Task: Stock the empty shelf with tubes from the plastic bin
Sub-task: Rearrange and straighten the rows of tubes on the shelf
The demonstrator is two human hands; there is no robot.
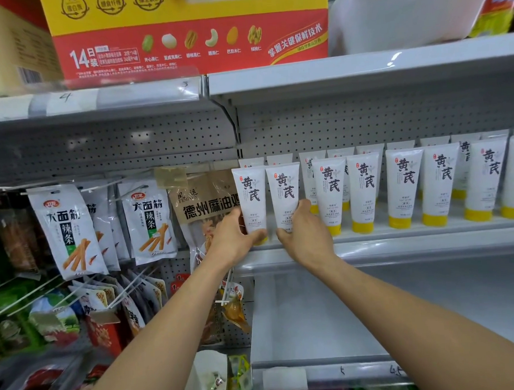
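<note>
The left hand (232,240) grips the lower end of a white plastic tube with a yellow cap (251,195). Its thumb lies across the front just above the cap and its fingers curl behind. The right hand (306,237) holds a second white tube (283,193) in much the same way, its fingers (305,206) wrapped round the tube's right side.

Both tubes stand upright, cap-down, at the left end of the grey metal shelf (399,243). They stand just beside each other, with their labels facing outward so a shopper can read them. Gripping low, near the caps, probably helps the person steady the bases and square them with the front row of matching tubes (405,185), which runs off to the right with another row behind it.

These two seem to fill the last gap at the front, so the stocking looks nearly done. The release should be gentle, because a tall tube on a narrow cap could tip into its neighbour.

A white plastic tub (404,17) sits on the shelf above, to the right; I cannot tell whether it is the bin. To the left, white snack packets (66,229) hang on pegs.
</note>
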